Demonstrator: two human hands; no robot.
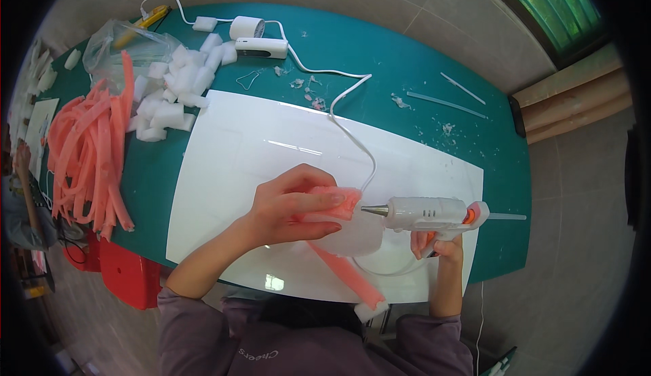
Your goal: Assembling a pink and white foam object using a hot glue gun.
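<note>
My left hand pinches the end of a pink foam strip above a white board. More of the pink strip runs down below that hand to the board's near edge, where a white foam block sits at its end. In my right hand is a white hot glue gun, gripped by its handle. Its metal nozzle points left, close to the strip's end; whether they touch I cannot tell. A clear glue stick protrudes from its back. Beneath the strip lies a pale rounded thing, partly hidden.
Pink foam strips lie heaped on the green table at the left, beside several white foam blocks and a plastic bag. A white cord crosses the board. Spare glue sticks lie far right. Red stools stand left.
</note>
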